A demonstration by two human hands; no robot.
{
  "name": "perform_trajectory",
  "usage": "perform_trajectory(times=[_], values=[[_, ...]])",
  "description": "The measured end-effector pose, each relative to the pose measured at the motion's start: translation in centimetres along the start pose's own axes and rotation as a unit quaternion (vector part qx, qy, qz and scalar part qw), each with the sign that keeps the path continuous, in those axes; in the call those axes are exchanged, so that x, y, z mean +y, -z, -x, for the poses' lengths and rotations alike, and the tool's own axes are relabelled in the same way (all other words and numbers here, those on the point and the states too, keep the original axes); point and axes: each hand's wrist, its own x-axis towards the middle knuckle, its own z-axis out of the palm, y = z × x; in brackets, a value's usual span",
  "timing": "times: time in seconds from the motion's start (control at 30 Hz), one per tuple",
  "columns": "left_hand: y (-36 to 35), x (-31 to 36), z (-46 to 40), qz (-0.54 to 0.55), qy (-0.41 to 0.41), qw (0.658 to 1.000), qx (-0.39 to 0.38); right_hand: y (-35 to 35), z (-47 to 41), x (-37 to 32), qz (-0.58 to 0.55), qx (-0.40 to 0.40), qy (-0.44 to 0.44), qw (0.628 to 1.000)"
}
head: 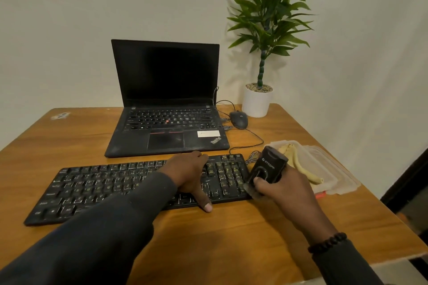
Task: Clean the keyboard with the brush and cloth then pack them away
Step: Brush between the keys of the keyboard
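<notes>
Keyboard [129,190], black, lies flat on the wooden table [231,233] under both hands, its long side running from beyond the left forearm to just below the right hand. Left hand [192,176] rests on the right-of-centre keys, fingers bent over the far edge, thumb stretched flat over the near edge onto the table; it holds nothing. Right hand [284,194] grips a black brush [266,169] by its body, thumb on the front face; bristle end sits at the keyboard's right edge, touching or just above the keys, cannot tell which. Just beyond the right hand: a clear plastic container [324,169] with a yellowish cloth [301,164] inside. Beyond the left hand: an open laptop [166,99], screen dark. A mouse [239,119] sits beside it.
</notes>
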Motion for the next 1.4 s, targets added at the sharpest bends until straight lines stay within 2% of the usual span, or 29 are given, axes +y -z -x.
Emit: perform_trajectory(times=[0.13, 0.3, 0.67, 0.77, 1.07, 1.2, 1.4], values=[[0.0, -0.1, 0.2, 0.004, -0.002, 1.000, 0.004, -0.5, -2.4, -1.0, -0.027, 0.046, 0.010, 0.999], [-0.1, -0.1, 0.4, 0.007, 0.001, 1.000, -0.003, -1.6, -4.8, -1.3, 0.045, 0.036, 0.035, 0.998], [0.1, 0.7, 0.1, -0.026, 0.019, 0.999, -0.017, -0.1, 1.5, -0.2, 0.039, 0.010, 0.008, 0.999], [0.1, 0.6, 0.3, -0.016, 0.019, 0.999, -0.020, -0.3, 0.2, -0.3, 0.022, 0.031, 0.017, 0.999], [0.1, 0.6, 0.6, -0.006, 0.027, 1.000, -0.011, -2.6, -6.4, -1.5, 0.074, 0.033, 0.078, 0.994], [-0.1, 0.3, 0.5, 0.012, 0.028, 1.000, -0.008, -2.2, -4.0, -1.1, 0.083, 0.022, 0.070, 0.994], [-0.3, 0.2, 0.3, 0.004, 0.023, 1.000, -0.004, -0.1, 1.5, 0.1, 0.036, -0.011, 0.048, 0.998]])
